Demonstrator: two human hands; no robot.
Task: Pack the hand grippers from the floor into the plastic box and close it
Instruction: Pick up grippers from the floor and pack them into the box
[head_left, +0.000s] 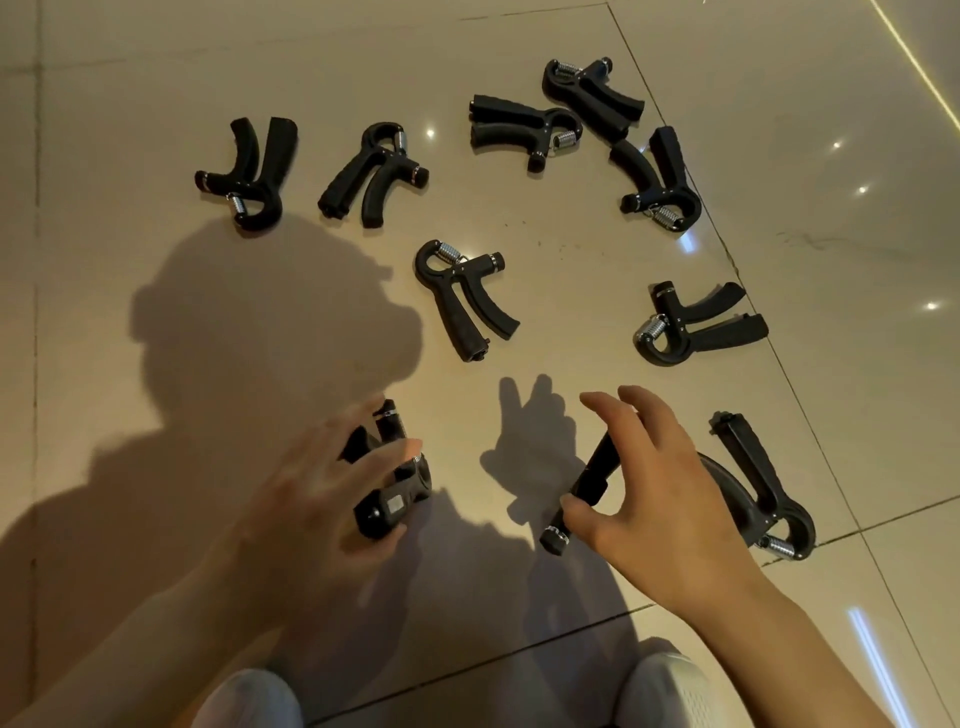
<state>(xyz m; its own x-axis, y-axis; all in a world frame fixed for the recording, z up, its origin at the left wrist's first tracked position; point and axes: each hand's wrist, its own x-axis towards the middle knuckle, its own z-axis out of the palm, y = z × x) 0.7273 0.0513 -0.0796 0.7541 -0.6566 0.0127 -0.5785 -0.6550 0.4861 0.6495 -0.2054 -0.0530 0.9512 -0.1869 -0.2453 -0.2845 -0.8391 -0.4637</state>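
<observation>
Hand grippers, black with steel springs, scattered over the beige tiled floor (519, 31), none packed, no plastic box in view; nearest one (392, 488) at 7 o'clock under the left hand (317, 499), partly covered by blurred, spread fingers, so contact or grip cannot be told; another (587, 480) just right of centre at 6 o'clock, pinched at its lower end by the thumb of the right hand (665, 499), fingers arched over the upper handle; a third (763, 488) at 4 o'clock, just beside that right hand, spring end pointing toward 5 o'clock, lying across a tile joint; further out, one (462, 296) at the centre, handles pointing down toward 6 o'clock; one (696, 325) at 3 o'clock, handles pointing right; one (660, 176) at 2 o'clock; a touching pair at 1 o'clock, one (519, 130) with handles to the left, the other (592, 96) above and right of it; one (371, 174) at 11 o'clock; one (249, 174) at 10 o'clock, handles pointing up; a dark shadow of head and shoulders (249, 322) spread over the floor at 9 o'clock; two light-clad knees (660, 691) at the bottom edge, at 6 o'clock
</observation>
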